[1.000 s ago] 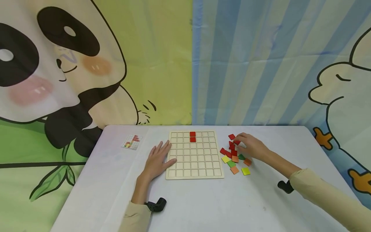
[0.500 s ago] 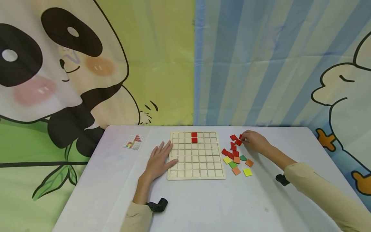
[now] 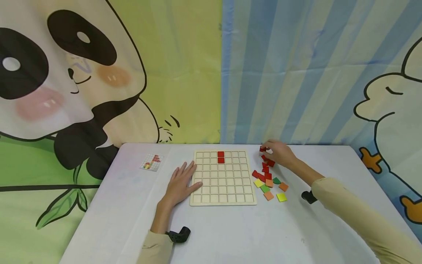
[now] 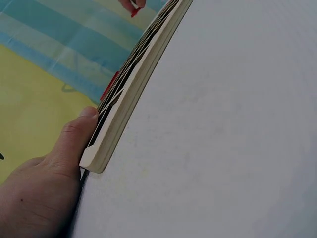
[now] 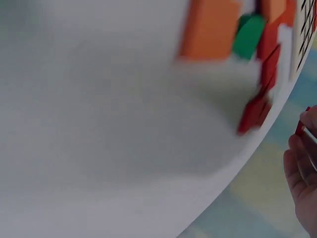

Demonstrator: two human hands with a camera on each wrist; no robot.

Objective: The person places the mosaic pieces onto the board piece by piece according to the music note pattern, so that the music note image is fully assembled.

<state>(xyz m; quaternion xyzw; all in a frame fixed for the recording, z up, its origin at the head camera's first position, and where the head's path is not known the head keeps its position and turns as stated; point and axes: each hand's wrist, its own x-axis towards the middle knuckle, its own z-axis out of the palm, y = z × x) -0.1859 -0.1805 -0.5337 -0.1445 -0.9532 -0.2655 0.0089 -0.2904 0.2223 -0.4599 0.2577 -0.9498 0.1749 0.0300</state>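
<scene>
"How much is done?"

"Just two red tiles (image 3: 221,154) are set in the wooden grid board (image 3: 222,182), mid-frame. It looks barely begun."

"What is left?"

"Most squares are not filled yet. Loose tiles (image 3: 269,182) are scattered right of the board. A card (image 3: 151,162) with a coloured grid is laid at the left."

"And the hands?"

"A red tile (image 3: 262,149) is pinched by the right hand (image 3: 278,152). The board's left edge is touched by the left hand (image 3: 179,185), fingers spread."

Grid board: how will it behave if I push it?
The grid board is probably stiff; its rim runs straight. Lying flat, it should slide rather than tip. The left hand touching its edge may resist the push.
</scene>
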